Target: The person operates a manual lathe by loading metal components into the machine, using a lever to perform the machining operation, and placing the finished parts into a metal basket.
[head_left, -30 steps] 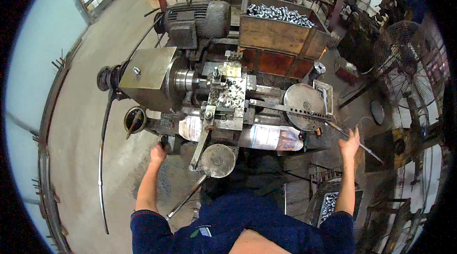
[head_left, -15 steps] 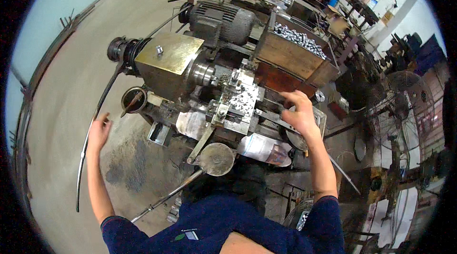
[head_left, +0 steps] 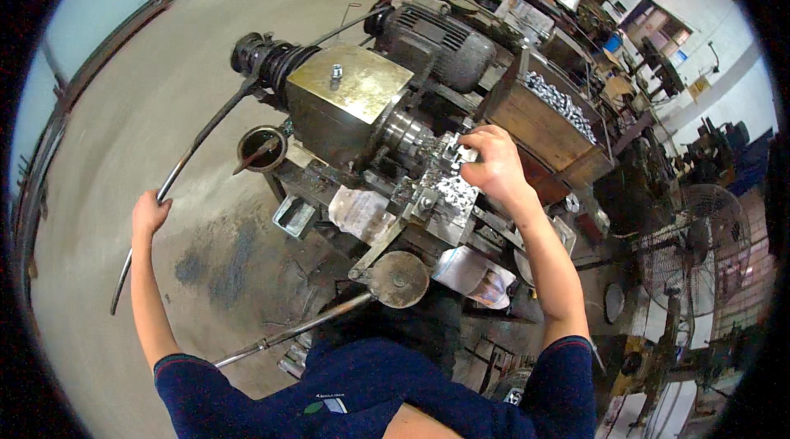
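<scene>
Left grip (head_left: 151, 213) closed round a long lever (head_left: 200, 139), right grip (head_left: 495, 164) over the lathe carriage (head_left: 448, 228).
The right grip is curled near the chuck (head_left: 406, 133); whether it holds anything, I cannot tell. The lever slants from beside the dark pulleys (head_left: 280, 65) at the far left toward the near left, probably so one arm can reach it while the other is at the chuck. Farther right, a wooden box (head_left: 527, 123) contains small shiny parts (head_left: 558, 103), its open top likely keeping them within reach.
</scene>
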A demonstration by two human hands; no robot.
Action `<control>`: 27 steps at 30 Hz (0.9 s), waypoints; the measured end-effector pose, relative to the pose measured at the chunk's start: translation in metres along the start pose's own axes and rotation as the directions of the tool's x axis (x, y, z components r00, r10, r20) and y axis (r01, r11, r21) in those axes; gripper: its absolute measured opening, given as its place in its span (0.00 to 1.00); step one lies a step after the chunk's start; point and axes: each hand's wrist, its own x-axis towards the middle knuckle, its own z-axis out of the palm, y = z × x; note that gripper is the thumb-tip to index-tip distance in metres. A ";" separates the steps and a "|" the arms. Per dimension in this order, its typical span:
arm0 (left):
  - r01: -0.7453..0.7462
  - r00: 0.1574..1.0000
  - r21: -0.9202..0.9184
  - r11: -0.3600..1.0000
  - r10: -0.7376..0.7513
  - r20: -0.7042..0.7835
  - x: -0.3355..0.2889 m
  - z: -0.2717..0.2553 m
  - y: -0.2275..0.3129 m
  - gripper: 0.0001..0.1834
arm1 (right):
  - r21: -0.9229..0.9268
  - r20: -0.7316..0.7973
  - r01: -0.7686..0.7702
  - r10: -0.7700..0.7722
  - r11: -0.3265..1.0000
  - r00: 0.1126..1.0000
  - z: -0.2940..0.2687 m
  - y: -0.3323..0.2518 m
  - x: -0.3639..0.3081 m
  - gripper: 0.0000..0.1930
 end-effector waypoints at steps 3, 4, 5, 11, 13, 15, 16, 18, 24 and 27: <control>0.010 0.997 -0.018 1.000 -0.009 0.078 0.010 -0.004 -0.005 0.15 | -0.032 -0.027 0.085 -0.086 0.996 0.996 0.023 -0.003 0.012 0.16; 0.015 0.994 -0.048 0.999 -0.010 0.106 0.014 -0.002 -0.009 0.15 | -0.025 0.005 0.096 -0.096 0.995 0.995 0.029 -0.005 0.016 0.16; 0.021 0.991 -0.079 0.997 -0.011 0.133 0.016 0.001 -0.013 0.14 | -0.031 -0.013 0.131 -0.132 0.991 0.991 0.038 -0.005 0.019 0.16; 0.031 0.999 0.106 0.994 -0.033 0.021 0.005 -0.002 0.003 0.15 | -0.222 0.258 0.039 0.020 0.974 0.966 0.066 -0.017 0.029 0.14; 0.047 0.999 0.152 0.987 -0.042 -0.034 -0.003 0.005 0.007 0.16 | -0.277 0.344 0.032 0.068 0.960 0.936 0.071 -0.022 0.034 0.13; 0.053 0.997 0.098 0.994 -0.048 -0.055 -0.023 0.007 0.027 0.16 | -0.336 0.413 0.037 0.111 0.941 0.904 0.076 -0.019 0.036 0.14; 0.048 0.995 0.076 0.996 -0.041 -0.087 -0.039 0.008 0.036 0.17 | -0.344 0.417 0.050 0.106 0.937 0.903 0.077 -0.020 0.037 0.14; 0.050 0.993 0.004 0.999 -0.049 -0.111 -0.074 0.010 0.068 0.18 | -0.350 0.434 0.042 0.122 0.936 0.893 0.075 -0.022 0.038 0.14; 0.025 1.000 -0.142 0.990 -0.023 0.015 -0.093 0.028 0.072 0.19 | -0.292 0.433 -0.006 0.138 0.956 0.891 0.076 -0.022 0.038 0.14; -0.051 0.974 -0.180 0.982 0.089 0.209 -0.063 0.021 0.069 0.18 | -0.339 0.400 -0.029 0.172 0.940 0.900 0.071 -0.021 0.032 0.14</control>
